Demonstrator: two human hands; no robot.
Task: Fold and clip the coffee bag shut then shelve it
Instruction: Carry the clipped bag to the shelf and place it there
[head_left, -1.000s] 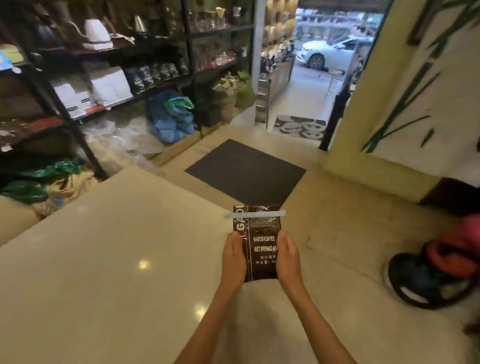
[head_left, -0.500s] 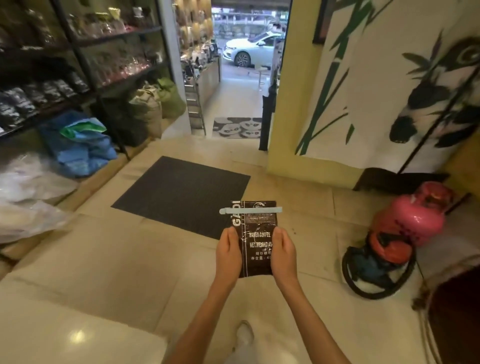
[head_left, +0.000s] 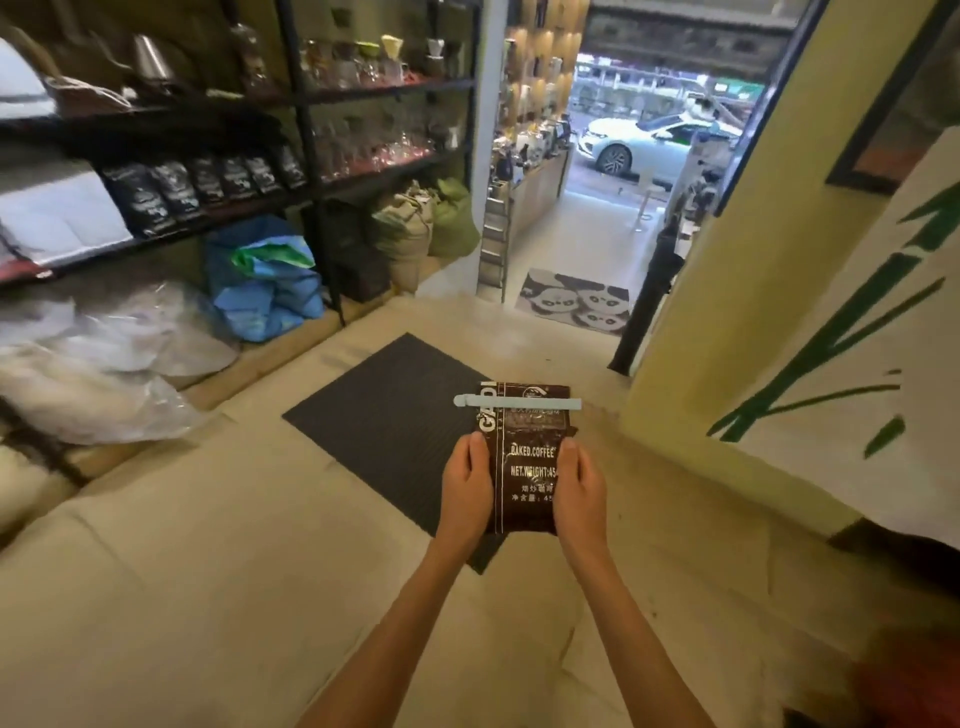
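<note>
I hold a dark brown coffee bag (head_left: 527, 467) upright in front of me, above the floor. Its top is folded over and a pale blue clip (head_left: 517, 401) lies across the fold. My left hand (head_left: 466, 486) grips the bag's left edge and my right hand (head_left: 581, 486) grips its right edge. At the left stands a black shelf unit (head_left: 306, 171); a row of several similar dark coffee bags (head_left: 208, 184) stands on its middle shelf.
A dark floor mat (head_left: 387, 426) lies under the bag. Blue sacks (head_left: 262, 283), clear plastic bags (head_left: 109, 358) and burlap sacks (head_left: 415, 228) sit along the shelf's foot. A yellow wall (head_left: 727, 291) is on the right. A doorway with a panda mat (head_left: 576, 301) opens ahead.
The view swung right and then back left, away from the counter, and the shelf now looks closer. Both hands kept the clipped bag in the same grip.
</note>
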